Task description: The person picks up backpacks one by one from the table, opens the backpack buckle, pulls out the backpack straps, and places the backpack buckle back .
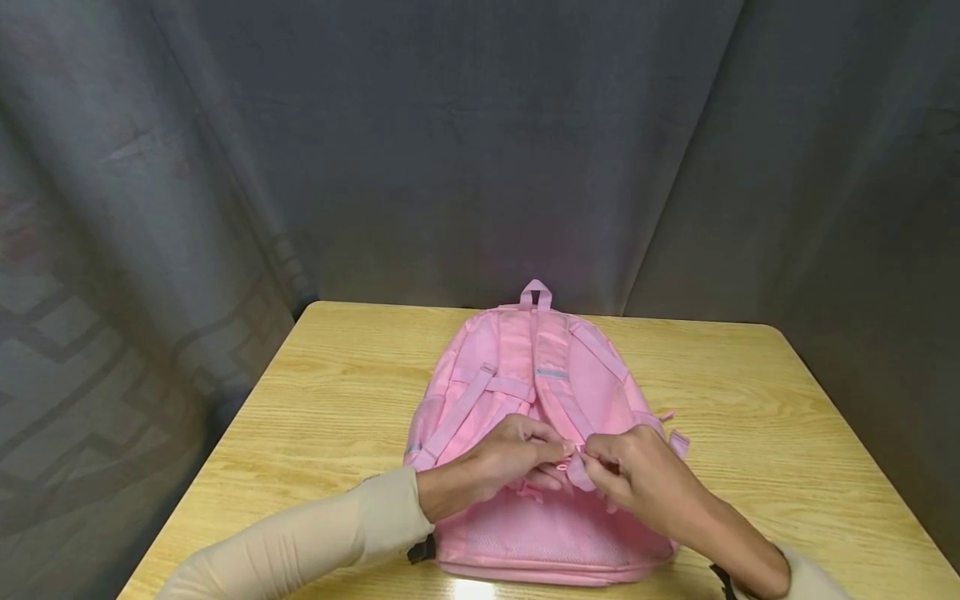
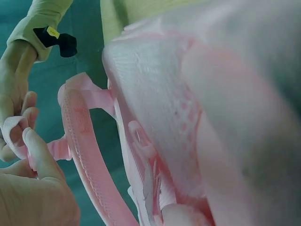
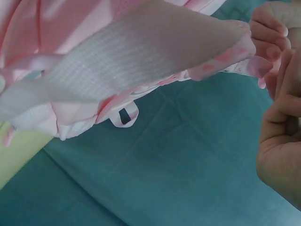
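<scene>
Pink fabric backpack [image 1: 553, 404]: straps uppermost on pale wood-grain table [image 1: 780, 450], long axis running away from the person. Pale pink webbing strap [image 1: 580, 475]: between both hands, over the backpack's nearer half. Left hand [image 1: 519, 457]: thumb and fingers pinching webbing. Right hand [image 1: 643, 477]: fingers curled, likewise pinching; equally near.

Left hand [image 1: 516, 457] and right hand [image 1: 641, 471] close together over lower half of backpack [image 1: 551, 537] — fingers curled, thumbs pinching at it. Left forearm [image 1: 322, 529] slants in from its near left, right forearm [image 1: 738, 546] from near right — both sleeved.
</scene>
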### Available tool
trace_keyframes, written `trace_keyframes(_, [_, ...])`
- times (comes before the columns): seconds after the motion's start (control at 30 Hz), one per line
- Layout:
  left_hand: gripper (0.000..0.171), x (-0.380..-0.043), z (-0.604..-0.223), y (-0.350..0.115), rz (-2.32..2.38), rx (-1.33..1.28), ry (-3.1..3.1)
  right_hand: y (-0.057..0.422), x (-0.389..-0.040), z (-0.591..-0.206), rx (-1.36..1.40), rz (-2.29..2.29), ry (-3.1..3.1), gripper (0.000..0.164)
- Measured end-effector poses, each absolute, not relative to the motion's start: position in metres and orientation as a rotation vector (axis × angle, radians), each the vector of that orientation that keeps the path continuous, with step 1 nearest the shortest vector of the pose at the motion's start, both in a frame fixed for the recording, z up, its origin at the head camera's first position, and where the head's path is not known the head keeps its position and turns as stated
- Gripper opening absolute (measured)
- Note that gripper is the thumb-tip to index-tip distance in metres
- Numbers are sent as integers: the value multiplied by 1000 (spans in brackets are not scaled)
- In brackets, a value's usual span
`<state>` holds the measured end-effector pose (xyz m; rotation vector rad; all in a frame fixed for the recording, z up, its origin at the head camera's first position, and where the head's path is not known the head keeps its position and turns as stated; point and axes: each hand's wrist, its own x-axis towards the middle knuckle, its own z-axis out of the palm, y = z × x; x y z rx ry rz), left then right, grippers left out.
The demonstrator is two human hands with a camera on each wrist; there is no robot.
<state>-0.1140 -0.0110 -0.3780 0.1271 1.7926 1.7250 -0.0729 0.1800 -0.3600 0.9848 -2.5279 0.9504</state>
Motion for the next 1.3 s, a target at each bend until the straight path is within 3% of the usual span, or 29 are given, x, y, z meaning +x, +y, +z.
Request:
trace_keyframes(0.3, [13,-113,-380,-13,1734,170,1811,181,-76,-353,915,773,-2665,45])
trace_keyframes(0.57, [9,-107,-381,-13,1704,246,1910,187,-78,-345,877,1079,-3036,36])
trace_keyframes(1.3, [10,-111,-385,-13,1701,145,1851,178,-77,-356,939,806,-2706,46])
